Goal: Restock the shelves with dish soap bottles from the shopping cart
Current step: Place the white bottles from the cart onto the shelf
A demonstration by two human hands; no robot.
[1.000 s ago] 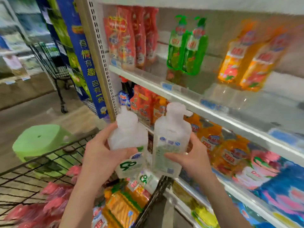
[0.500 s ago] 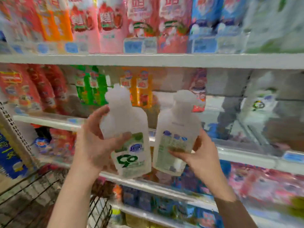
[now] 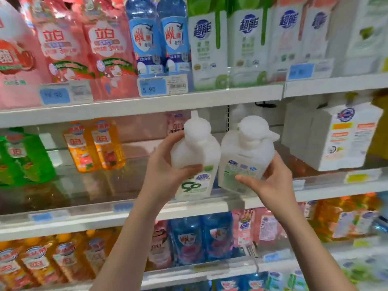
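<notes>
**Two white pump bottles held up at the middle shelf**

Motion blur smears most small print, and the frame edges cut off the products at the far sides. Whether either bottle touches the middle shelf (image 3: 84, 215) cannot be told; both sit just above its front edge. The left hand (image 3: 168, 171) has its fingers wrapped around the left dish soap bottle (image 3: 195, 152), covering part of its label. The right hand (image 3: 270, 183) grips the right dish soap bottle (image 3: 245, 156) the same way, low on its body. The left bottle's front shows the brand 超能 over a large green mark like "C9". The right bottle shows a back label too blurred to read. Above the middle shelf, a blue price tag (image 3: 151, 86) reads 5.90. Both bottles stand upright, long axis near vertical, side by side. The right pump spout points right, the left one upward
</notes>
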